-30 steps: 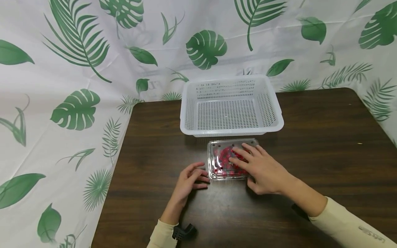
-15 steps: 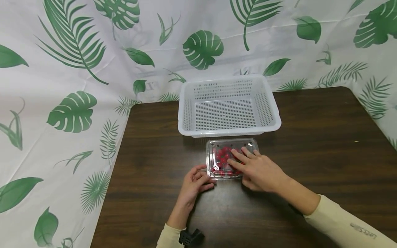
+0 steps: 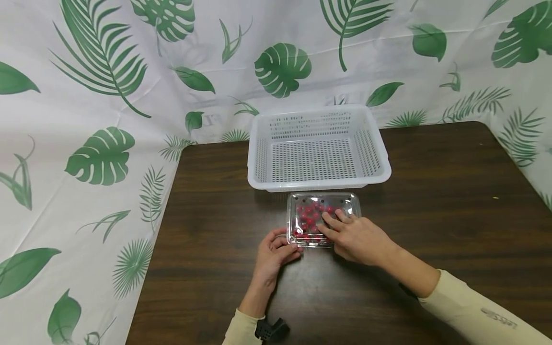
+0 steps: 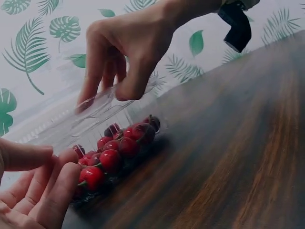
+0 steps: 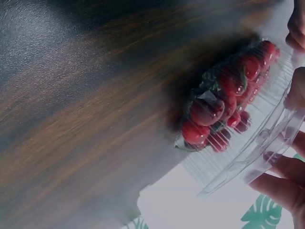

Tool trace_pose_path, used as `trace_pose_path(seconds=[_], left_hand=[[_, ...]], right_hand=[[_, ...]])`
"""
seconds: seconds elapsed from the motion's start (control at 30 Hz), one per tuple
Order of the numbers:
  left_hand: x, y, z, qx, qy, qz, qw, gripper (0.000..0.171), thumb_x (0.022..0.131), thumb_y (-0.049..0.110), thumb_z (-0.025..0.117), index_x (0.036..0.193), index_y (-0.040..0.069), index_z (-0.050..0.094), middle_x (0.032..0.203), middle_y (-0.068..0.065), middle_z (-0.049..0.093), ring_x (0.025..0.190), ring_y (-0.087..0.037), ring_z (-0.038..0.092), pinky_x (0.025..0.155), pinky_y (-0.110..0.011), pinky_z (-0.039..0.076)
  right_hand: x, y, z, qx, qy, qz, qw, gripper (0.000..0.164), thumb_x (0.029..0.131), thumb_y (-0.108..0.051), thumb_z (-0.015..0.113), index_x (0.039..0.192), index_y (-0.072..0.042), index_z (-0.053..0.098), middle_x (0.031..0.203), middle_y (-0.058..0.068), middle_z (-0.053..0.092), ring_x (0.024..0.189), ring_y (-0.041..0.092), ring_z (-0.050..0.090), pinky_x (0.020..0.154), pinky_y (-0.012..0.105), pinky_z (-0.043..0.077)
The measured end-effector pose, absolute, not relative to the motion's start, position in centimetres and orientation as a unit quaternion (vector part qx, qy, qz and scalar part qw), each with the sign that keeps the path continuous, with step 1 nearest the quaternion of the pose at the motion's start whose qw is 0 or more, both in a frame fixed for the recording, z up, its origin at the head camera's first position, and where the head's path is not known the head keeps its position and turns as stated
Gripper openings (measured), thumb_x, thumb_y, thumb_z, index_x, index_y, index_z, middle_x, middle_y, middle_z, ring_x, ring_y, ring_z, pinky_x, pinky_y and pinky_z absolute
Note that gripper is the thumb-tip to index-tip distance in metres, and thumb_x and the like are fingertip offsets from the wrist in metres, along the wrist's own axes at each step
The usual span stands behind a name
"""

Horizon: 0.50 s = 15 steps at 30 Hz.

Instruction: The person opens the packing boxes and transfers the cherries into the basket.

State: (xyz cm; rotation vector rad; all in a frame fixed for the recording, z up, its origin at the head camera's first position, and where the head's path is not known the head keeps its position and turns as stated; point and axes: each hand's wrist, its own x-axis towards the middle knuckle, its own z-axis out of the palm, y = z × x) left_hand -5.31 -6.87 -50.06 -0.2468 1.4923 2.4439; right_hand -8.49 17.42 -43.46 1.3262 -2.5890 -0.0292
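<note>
A clear plastic clamshell box (image 3: 315,200) of red cherries (image 3: 308,218) sits on the dark wooden table, in front of the white basket. My left hand (image 3: 271,256) holds its near left corner, thumb and fingertips close together there. From the right, my right hand (image 3: 362,239) spreads its fingertips over the lid and has its thumb at the front rim, pinching the lid. In the left wrist view the cherries (image 4: 109,160) show through the side wall, stems on some. Whether the lid's edge is loose from the base, I cannot tell.
A white perforated plastic basket (image 3: 316,183) stands just behind the box, with nothing seen inside. Behind the dark wooden table (image 3: 440,201) hangs a white cloth (image 3: 155,28) with green leaf prints, which also covers the left side. A black strap device (image 3: 271,330) is on the left wrist.
My left hand has moved right and come onto the box's near left corner. The right thumb has drawn in to the front rim, and the right hand has shifted slightly left.
</note>
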Motion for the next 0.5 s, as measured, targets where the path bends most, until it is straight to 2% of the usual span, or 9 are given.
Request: trace_pose_path(seconds=[0.27, 0.5], left_hand=[[-4.9, -5.6, -49.9, -0.107, 0.503, 0.855, 0.069, 0.044, 0.079, -0.015, 0.063, 0.120, -0.011, 0.049, 0.077, -0.005, 0.059, 0.068, -0.020, 0.069, 0.062, -0.029, 0.059], [-4.8, -5.2, -49.6, -0.121, 0.500, 0.855, 0.062, 0.043, 0.078, -0.014, 0.061, 0.119, -0.008, 0.049, 0.072, -0.004, 0.057, 0.066, -0.019, 0.068, 0.061, -0.028, 0.059]], right_hand=[[-8.6, 17.2, -43.6, 0.454, -0.883, 0.005, 0.117, 0.048, 0.079, -0.031, 0.079, 0.122, -0.011, 0.069, 0.123, 0.014, 0.065, 0.100, 0.036, 0.067, 0.062, 0.044, 0.060], [-8.6, 17.1, -43.6, 0.453, -0.883, 0.010, 0.122, 0.045, 0.079, -0.031, 0.080, 0.119, -0.012, 0.072, 0.121, 0.012, 0.067, 0.099, 0.033, 0.068, 0.066, 0.043, 0.060]])
